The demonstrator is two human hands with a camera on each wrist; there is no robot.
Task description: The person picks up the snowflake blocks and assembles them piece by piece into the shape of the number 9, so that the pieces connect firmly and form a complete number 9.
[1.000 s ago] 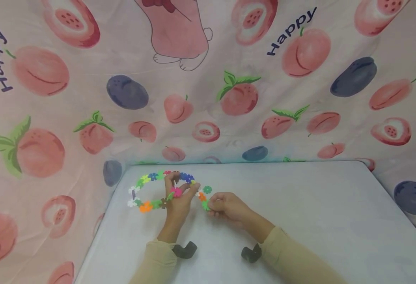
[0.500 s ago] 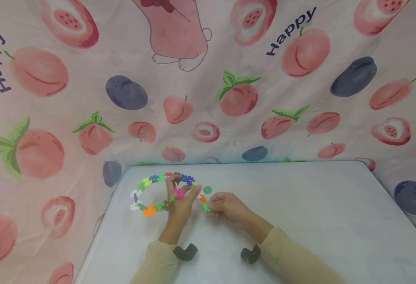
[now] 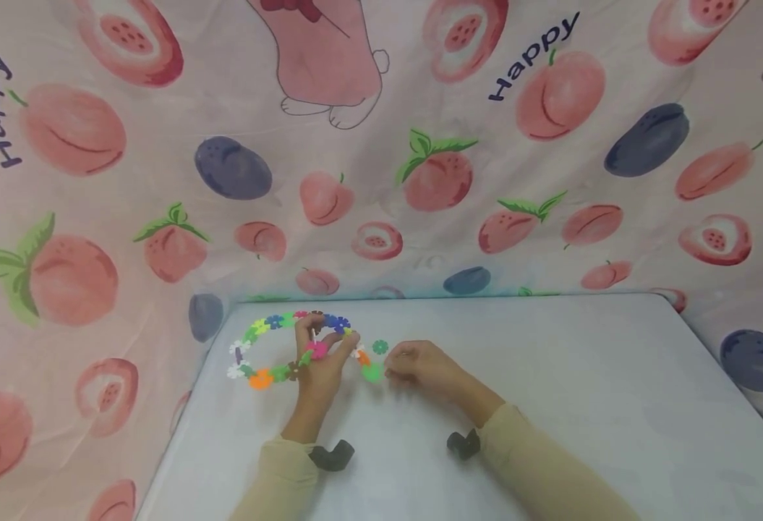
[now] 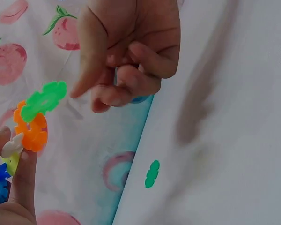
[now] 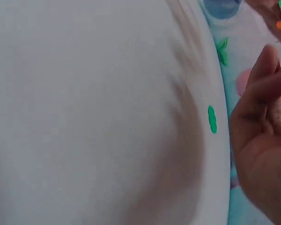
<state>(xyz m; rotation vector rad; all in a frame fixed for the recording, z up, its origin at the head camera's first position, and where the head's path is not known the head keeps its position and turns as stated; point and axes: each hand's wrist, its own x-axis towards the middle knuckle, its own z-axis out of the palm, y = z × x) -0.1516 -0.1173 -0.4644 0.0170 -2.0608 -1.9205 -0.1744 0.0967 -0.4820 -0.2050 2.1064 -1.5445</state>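
A chain of colourful flower-shaped plastic snap pieces (image 3: 261,379) hangs in a loop from my left hand (image 3: 321,380). The thumb and a finger of that hand pinch it near a white and a yellow piece, as the left wrist view shows. Beyond the pinch, an orange piece (image 4: 32,129) carries a bright green piece (image 4: 44,101) at the chain's end. Just right of that end is my right hand (image 3: 428,365), apart from it, with loosely bent fingers and nothing seen in them. A loose darker green flower piece (image 3: 380,347) lies on the table behind the hands.
The white table (image 3: 583,405) spreads out to the right and toward the front. A fruit-printed cloth (image 3: 381,181) hangs behind and along the left side. Black wrist mounts (image 3: 332,456) sit at both sleeves.
My right hand has let go of the bright green end piece and shifted slightly up and right. The left hand has moved a little left with the chain.
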